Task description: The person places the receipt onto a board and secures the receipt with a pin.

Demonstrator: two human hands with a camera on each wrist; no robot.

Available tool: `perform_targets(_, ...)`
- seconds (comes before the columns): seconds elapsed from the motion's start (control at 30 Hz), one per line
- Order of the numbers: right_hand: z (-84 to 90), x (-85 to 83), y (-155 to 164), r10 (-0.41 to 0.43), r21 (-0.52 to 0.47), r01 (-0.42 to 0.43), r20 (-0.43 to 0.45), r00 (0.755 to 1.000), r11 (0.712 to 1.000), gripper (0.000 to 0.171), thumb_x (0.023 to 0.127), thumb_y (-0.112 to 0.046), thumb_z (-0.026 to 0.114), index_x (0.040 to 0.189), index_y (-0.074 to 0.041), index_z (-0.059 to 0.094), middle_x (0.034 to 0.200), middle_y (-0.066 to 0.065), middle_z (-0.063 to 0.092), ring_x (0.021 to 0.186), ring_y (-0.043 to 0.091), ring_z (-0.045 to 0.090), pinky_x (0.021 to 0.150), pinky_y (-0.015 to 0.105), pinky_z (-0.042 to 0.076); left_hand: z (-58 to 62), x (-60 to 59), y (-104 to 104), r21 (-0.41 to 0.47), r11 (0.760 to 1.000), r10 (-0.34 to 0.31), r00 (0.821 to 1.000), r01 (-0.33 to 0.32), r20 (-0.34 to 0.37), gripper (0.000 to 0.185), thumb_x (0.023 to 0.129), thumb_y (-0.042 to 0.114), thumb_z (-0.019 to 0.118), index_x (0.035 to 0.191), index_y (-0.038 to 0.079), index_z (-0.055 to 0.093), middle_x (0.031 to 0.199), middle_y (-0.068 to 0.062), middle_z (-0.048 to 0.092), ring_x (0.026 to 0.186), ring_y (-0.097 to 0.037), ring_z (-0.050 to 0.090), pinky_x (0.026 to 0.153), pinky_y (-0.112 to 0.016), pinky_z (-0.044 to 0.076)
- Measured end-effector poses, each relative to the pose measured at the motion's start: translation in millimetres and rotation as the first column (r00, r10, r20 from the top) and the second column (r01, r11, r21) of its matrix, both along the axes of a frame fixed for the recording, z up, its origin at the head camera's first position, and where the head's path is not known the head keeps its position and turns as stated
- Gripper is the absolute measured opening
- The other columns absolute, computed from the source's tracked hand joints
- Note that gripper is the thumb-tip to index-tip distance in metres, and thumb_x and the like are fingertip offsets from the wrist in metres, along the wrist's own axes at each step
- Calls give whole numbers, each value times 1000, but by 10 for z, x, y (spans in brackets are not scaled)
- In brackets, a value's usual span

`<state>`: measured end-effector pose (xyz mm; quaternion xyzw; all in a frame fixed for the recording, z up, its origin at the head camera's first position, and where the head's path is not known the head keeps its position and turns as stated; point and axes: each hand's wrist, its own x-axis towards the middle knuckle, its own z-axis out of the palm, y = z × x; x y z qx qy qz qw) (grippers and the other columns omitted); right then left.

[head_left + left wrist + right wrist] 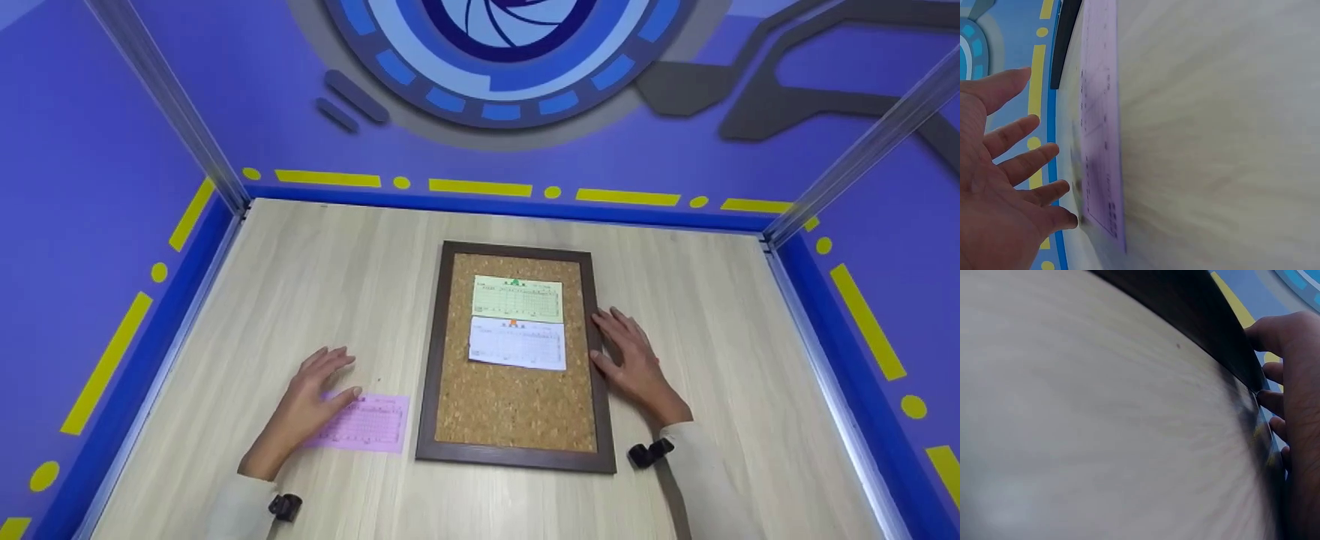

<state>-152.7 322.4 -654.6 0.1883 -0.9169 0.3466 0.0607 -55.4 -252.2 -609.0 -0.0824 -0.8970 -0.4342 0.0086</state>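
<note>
A brown-framed cork board lies on the table. Pinned to its upper half are a light green printed slip, with a green pushpin, and below it a white printed slip with an orange pushpin. My right hand touches the frame's right side with its fingertips and thumb; the right wrist view shows them along the dark edge. Left of the board lies a purple printed slip, partly covered by my left hand. That hand's fingers are spread and hold nothing.
The pale wooden table is bounded by a blue back wall and side walls with yellow markings. Metal posts stand at the corners. Black wrist devices sit at both cuffs.
</note>
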Motion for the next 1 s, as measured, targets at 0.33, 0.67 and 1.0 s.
perform_targets(0.33, 9, -4, 10, -6, 8, 6, 24, 1000, 1000, 67, 103, -29, 75, 163, -7, 54, 170, 19, 48, 163, 45, 30, 131, 68, 12, -63, 137, -153, -17, 997, 76, 996, -77, -36, 46, 92, 1, 85, 135, -5, 71, 158, -30, 55, 158, -58, 29, 126, -74, 23)
perform_targets(0.67, -5, -2, 11, -15, 3, 15, 18, 1000, 1000, 67, 102, -29, 75, 163, -8, 54, 171, 19, 46, 162, 48, 30, 128, 73, 15, -58, 217, -317, -23, 992, 124, 992, -124, -24, 46, 91, 0, 86, 134, -6, 72, 159, -32, 54, 159, -60, 24, 125, -78, 19)
perform_targets(1.0, -27, -9, 0, -15, 4, 15, -4, 1000, 1000, 66, 103, -29, 75, 162, -9, 55, 171, 17, 47, 162, 47, 31, 130, 71, 14, -23, 212, -514, 19, 990, 137, 991, -137, 13, 43, 94, 8, 86, 135, 2, 75, 167, -26, 48, 164, -59, 13, 125, -81, 10)
